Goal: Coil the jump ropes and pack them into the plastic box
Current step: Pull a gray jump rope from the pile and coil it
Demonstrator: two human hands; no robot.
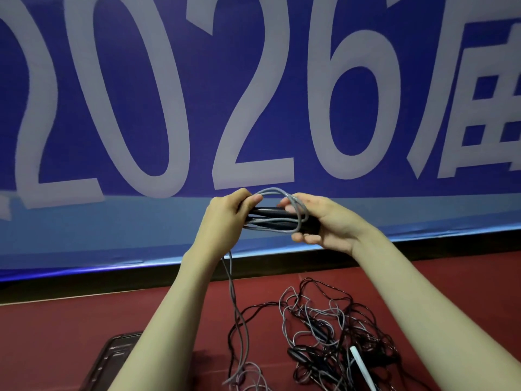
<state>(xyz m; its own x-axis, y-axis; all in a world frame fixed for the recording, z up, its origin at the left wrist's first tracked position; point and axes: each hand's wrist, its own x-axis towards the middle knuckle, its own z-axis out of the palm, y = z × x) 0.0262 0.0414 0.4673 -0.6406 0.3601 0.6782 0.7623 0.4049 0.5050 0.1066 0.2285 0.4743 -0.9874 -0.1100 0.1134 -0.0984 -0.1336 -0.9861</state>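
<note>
— Where was the grey jump rope [277,193]?
— Held up in front of the blue banner [253,94], looped over its black handles [277,218], which lay side by side between both hands. A loose length hung down from the left hand [225,218] to the red floor [70,328].
— And the fingers?
— The left fingers [242,197] were curled round the handle ends and the rope. The right hand [324,221] cupped the other ends, thumb pinching the loop.
— The rest?
— A tangled pile of ropes [332,334], black and grey, lay on the floor below the right arm. The dark plastic box [112,356] sat under the left forearm, apart from the pile.
</note>
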